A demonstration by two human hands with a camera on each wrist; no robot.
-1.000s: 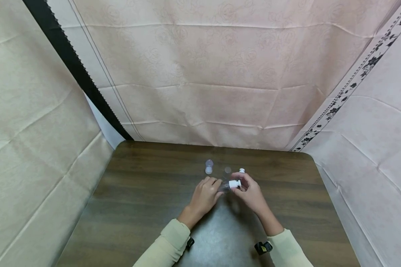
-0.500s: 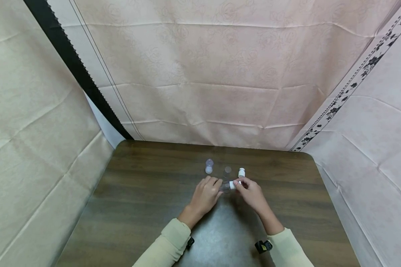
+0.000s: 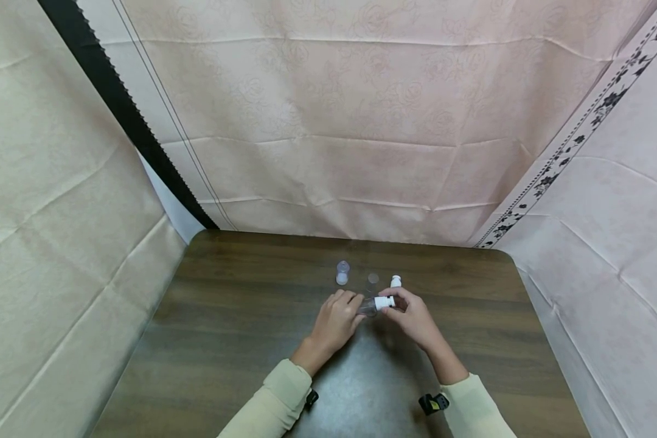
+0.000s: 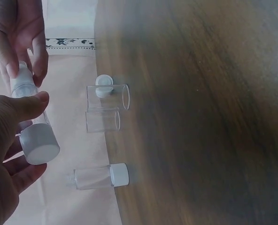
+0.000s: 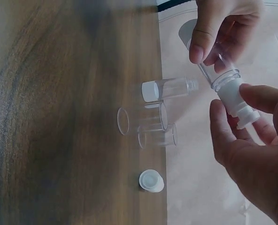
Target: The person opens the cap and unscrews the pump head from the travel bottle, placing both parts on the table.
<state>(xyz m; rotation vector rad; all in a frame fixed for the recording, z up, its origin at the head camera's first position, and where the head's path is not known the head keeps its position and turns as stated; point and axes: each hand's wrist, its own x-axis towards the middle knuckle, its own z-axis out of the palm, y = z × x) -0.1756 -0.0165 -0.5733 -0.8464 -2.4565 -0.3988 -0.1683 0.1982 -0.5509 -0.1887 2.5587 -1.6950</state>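
Observation:
My left hand (image 3: 335, 317) grips a clear bottle (image 5: 220, 75) by its body; its white base (image 4: 39, 144) sticks out past the fingers in the left wrist view. My right hand (image 3: 414, 318) pinches a white pump top (image 5: 232, 96) at the bottle's neck. How tightly the two parts fit together I cannot tell. The bottle is tilted above the table. Beyond the hands stands a second clear bottle (image 5: 172, 89) with a white base and a bare threaded neck. Another white pump top (image 3: 396, 281) stands behind my right hand.
Two clear cylindrical covers (image 4: 107, 97) (image 4: 103, 120) stand between the second bottle and the loose pump top. The brown wood-grain table (image 3: 241, 292) ends at its far edge in front of hanging pale cloth (image 3: 328, 121).
My right fingers shift over the pump top, first covering it, then sitting at its outer end again. My left hand keeps its hold on the bottle nearly unmoved.

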